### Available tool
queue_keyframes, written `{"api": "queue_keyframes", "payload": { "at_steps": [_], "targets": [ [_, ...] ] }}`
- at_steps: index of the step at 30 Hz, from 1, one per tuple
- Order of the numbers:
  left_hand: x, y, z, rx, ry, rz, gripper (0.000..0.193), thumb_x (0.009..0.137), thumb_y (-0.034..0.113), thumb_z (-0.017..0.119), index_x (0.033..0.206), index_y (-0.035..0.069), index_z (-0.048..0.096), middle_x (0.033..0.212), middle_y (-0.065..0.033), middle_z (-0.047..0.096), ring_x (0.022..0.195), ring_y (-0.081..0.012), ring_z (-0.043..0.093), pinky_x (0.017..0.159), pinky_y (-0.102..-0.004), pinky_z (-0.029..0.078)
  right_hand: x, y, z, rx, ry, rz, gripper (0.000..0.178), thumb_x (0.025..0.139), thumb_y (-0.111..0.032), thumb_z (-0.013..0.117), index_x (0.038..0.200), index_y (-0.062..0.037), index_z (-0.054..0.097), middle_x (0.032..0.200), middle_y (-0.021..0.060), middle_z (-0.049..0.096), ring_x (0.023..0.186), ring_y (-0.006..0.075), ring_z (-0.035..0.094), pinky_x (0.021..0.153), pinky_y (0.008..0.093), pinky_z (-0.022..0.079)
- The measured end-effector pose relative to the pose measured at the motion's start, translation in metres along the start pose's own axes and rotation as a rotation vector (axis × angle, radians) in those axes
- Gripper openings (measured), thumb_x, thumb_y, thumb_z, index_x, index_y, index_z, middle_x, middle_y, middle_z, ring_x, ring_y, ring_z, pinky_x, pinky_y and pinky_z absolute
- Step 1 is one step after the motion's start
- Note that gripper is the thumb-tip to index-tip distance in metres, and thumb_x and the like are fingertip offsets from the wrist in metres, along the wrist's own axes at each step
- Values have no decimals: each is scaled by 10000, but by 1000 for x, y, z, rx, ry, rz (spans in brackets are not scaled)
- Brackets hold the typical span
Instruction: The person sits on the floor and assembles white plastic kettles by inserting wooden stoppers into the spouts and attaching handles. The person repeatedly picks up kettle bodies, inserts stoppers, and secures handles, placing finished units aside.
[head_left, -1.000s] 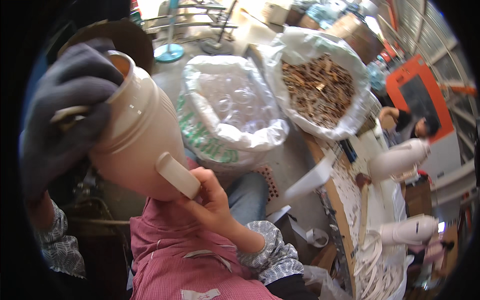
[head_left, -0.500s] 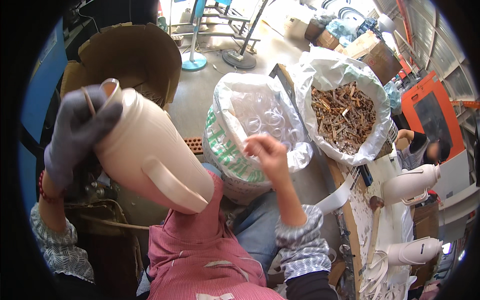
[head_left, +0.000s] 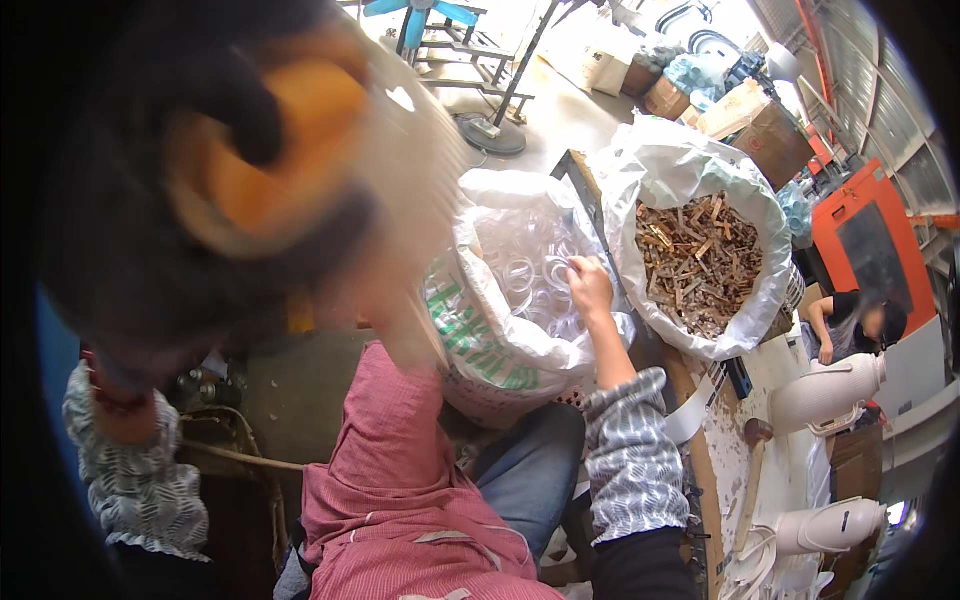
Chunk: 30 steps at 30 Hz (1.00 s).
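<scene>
My gloved left hand (head_left: 140,270), smeared by motion, holds up a cream plastic thermos jug body (head_left: 415,190) close to the camera. The jug's open end, with its orange-looking inside, faces me. Fingers and rim blur together there. My bare right hand (head_left: 592,285) reaches over a white woven bag (head_left: 490,365) lined with plastic. Its fingertips pinch a clear plastic ring (head_left: 560,268) at the right side of the heap. More clear rings (head_left: 515,250) lie loosely piled in the bag.
Right of it stands a white-lined bag (head_left: 625,250) of brown scrap strips (head_left: 705,260). On the workbench lie two cream thermos jugs (head_left: 825,392), a hammer (head_left: 752,470) and cream handles (head_left: 755,560). A person (head_left: 850,325) sits beyond. A fan (head_left: 420,8) stands at the back.
My left hand has raised the jug body toward the camera and turned its open end to me. My right hand has moved right, its fingertips now on a ring. The view has shifted.
</scene>
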<state>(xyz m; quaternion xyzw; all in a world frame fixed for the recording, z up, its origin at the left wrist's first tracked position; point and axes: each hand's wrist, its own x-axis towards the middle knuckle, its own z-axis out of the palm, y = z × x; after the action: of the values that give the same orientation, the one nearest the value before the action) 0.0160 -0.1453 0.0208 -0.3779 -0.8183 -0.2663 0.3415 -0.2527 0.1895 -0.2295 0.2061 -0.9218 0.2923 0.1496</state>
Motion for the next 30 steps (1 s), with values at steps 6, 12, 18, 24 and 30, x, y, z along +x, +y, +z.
{"api": "queue_keyframes", "payload": {
  "at_steps": [6,12,18,24,30],
  "targets": [
    [44,60,144,-98,272,231,664,739,299,782,1318,141,496,1282,-135,527,1133,-318,553,886,-392,497,-63,34,-97,47,-24,136,226,905,-191,592,1070,-75,695,926,102,682,738,207,632,691,327,507],
    [63,82,164,-254,37,-21,909,662,419,806,1412,99,404,1234,-194,526,1093,-360,562,880,-446,497,-123,-110,-262,1088,159,37,249,932,-62,565,1158,-25,662,715,-41,569,543,-5,431,427,151,302],
    [67,99,152,47,-196,128,544,706,368,748,1167,116,606,1161,-202,537,988,-345,608,814,-391,528,-143,-167,-281,601,-89,-65,294,865,7,616,1158,-1,644,862,-16,529,703,20,461,571,160,361],
    [86,160,211,-212,287,32,211,747,252,621,802,49,641,928,-162,551,818,-288,600,641,-395,508,-221,-136,-267,513,514,-140,481,885,-197,609,1308,-8,480,1092,102,499,937,157,502,764,276,427],
    [84,160,201,-40,294,72,200,809,254,583,703,106,664,747,-88,561,679,-229,577,546,-378,455,-359,-136,-126,616,553,184,715,859,-374,645,1406,-24,346,1295,169,439,1154,273,451,957,396,376]
  ]
}}
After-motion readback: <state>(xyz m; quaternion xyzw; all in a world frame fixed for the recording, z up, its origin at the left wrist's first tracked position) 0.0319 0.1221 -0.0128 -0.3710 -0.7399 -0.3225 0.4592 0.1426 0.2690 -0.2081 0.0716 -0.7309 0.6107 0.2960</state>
